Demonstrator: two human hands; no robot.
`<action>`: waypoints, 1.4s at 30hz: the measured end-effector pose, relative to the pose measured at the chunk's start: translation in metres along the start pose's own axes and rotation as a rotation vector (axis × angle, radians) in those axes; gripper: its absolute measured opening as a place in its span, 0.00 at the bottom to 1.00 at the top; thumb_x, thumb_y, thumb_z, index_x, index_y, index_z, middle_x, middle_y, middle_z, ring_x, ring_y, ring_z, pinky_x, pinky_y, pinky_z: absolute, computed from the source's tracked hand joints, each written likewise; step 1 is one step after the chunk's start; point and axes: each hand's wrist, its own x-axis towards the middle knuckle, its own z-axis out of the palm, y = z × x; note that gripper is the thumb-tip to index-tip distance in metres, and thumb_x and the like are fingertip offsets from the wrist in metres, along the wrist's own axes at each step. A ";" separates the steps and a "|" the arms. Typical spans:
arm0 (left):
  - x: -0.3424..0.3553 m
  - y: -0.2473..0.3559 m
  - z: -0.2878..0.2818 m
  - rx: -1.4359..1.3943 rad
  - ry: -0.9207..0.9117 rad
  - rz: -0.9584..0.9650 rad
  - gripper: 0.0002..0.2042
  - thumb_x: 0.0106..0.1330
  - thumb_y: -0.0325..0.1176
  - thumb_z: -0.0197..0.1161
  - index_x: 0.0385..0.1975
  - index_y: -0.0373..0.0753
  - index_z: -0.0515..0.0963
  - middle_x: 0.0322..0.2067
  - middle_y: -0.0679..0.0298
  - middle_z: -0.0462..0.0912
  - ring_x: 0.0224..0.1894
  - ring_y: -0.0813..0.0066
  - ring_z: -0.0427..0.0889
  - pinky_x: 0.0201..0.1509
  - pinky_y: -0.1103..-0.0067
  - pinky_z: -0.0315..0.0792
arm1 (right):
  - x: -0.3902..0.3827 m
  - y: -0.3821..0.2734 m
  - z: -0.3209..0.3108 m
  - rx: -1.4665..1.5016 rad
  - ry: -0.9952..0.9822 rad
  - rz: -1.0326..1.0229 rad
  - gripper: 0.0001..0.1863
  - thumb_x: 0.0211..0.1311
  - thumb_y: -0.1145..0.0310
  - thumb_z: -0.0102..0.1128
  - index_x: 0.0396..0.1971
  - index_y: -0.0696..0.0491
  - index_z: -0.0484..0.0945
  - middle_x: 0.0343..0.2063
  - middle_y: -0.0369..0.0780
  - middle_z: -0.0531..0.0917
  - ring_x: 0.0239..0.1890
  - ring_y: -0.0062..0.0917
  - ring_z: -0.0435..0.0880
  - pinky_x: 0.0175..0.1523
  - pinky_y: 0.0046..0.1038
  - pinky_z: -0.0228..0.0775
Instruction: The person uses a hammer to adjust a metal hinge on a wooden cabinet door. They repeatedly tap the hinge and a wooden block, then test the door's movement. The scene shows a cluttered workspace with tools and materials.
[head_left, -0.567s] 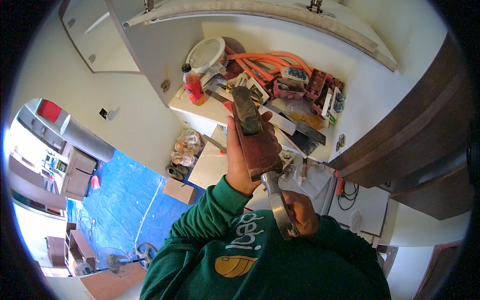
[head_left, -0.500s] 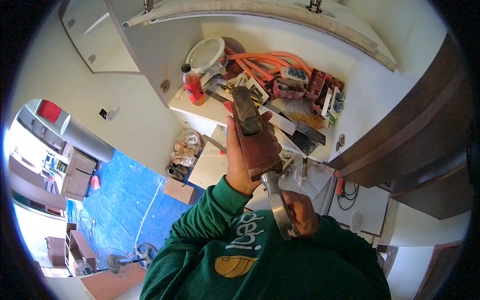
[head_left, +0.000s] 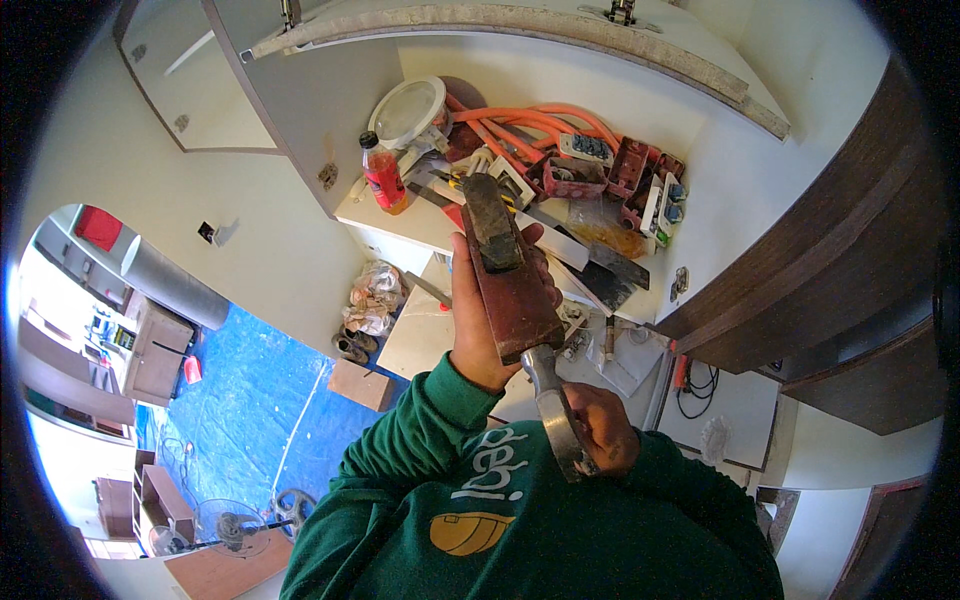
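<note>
My left hand grips a reddish-brown wooden hand plane from its left side and holds it up in front of me, its dark worn front end pointing at the shelf. My right hand is closed around a grey metal hammer just below the plane. The hammer's upper end touches or nearly touches the plane's rear end. Both green sleeves come in from the lower edge.
The white shelf behind the plane carries an orange drink bottle, a white round lid, orange conduit tubes, red junction boxes and tools. A dark wooden panel stands at the right. Blue tarp, a fan and a cardboard box lie lower left.
</note>
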 end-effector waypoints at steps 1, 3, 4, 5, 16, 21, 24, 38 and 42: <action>0.000 0.000 -0.002 0.006 -0.012 0.001 0.38 0.65 0.69 0.42 0.52 0.33 0.70 0.29 0.63 0.75 0.28 0.73 0.76 0.36 0.76 0.73 | 0.000 0.000 0.000 0.005 -0.003 0.007 0.06 0.54 0.74 0.56 0.31 0.55 0.70 0.21 0.44 0.73 0.23 0.40 0.76 0.29 0.36 0.65; 0.001 0.000 -0.005 0.026 -0.026 0.006 0.38 0.65 0.69 0.42 0.52 0.33 0.70 0.29 0.63 0.75 0.28 0.72 0.76 0.36 0.76 0.73 | 0.001 -0.001 -0.001 0.015 -0.009 0.008 0.06 0.53 0.75 0.56 0.31 0.55 0.70 0.21 0.44 0.73 0.23 0.40 0.76 0.29 0.36 0.65; 0.002 -0.001 -0.007 0.042 -0.030 0.010 0.38 0.65 0.69 0.42 0.52 0.33 0.70 0.29 0.63 0.75 0.28 0.72 0.76 0.36 0.76 0.73 | 0.002 -0.003 -0.001 0.020 -0.012 0.001 0.06 0.53 0.75 0.56 0.31 0.55 0.70 0.21 0.44 0.73 0.23 0.40 0.76 0.29 0.36 0.65; 0.002 -0.001 -0.008 0.060 -0.033 0.016 0.38 0.65 0.68 0.42 0.52 0.33 0.70 0.29 0.63 0.75 0.28 0.72 0.76 0.36 0.76 0.73 | 0.003 -0.004 -0.002 0.026 -0.014 -0.007 0.06 0.53 0.75 0.56 0.31 0.55 0.70 0.21 0.44 0.73 0.23 0.40 0.76 0.29 0.36 0.65; -0.001 -0.001 -0.005 0.004 -0.006 -0.010 0.37 0.67 0.67 0.41 0.53 0.33 0.70 0.30 0.62 0.76 0.29 0.72 0.75 0.37 0.76 0.73 | 0.001 -0.004 -0.005 -0.009 -0.049 0.065 0.06 0.55 0.73 0.57 0.31 0.55 0.70 0.21 0.44 0.72 0.23 0.40 0.75 0.28 0.36 0.64; 0.000 -0.001 -0.007 0.026 -0.021 0.007 0.37 0.67 0.66 0.41 0.53 0.33 0.70 0.30 0.62 0.76 0.29 0.72 0.76 0.37 0.76 0.73 | 0.002 -0.004 -0.004 -0.006 -0.029 0.016 0.08 0.54 0.74 0.58 0.31 0.56 0.70 0.21 0.45 0.72 0.22 0.41 0.74 0.28 0.37 0.64; -0.001 -0.001 -0.004 -0.008 -0.020 -0.009 0.37 0.67 0.67 0.41 0.53 0.33 0.70 0.30 0.62 0.76 0.29 0.72 0.76 0.36 0.76 0.73 | 0.000 0.004 -0.001 0.010 -0.015 -0.007 0.08 0.53 0.74 0.59 0.32 0.55 0.69 0.21 0.45 0.72 0.22 0.42 0.74 0.27 0.37 0.63; -0.001 -0.004 -0.006 -0.035 0.078 -0.004 0.30 0.69 0.63 0.41 0.54 0.43 0.70 0.33 0.57 0.78 0.26 0.67 0.76 0.30 0.71 0.72 | -0.002 0.004 0.000 0.071 0.004 0.012 0.06 0.55 0.73 0.57 0.29 0.54 0.70 0.20 0.45 0.72 0.21 0.41 0.73 0.28 0.37 0.62; -0.001 -0.004 -0.008 0.031 -0.012 -0.012 0.37 0.67 0.66 0.41 0.52 0.31 0.70 0.29 0.62 0.76 0.29 0.71 0.76 0.36 0.75 0.73 | -0.002 0.003 0.000 0.065 0.006 0.030 0.05 0.55 0.73 0.57 0.29 0.54 0.70 0.20 0.44 0.71 0.21 0.39 0.72 0.28 0.36 0.62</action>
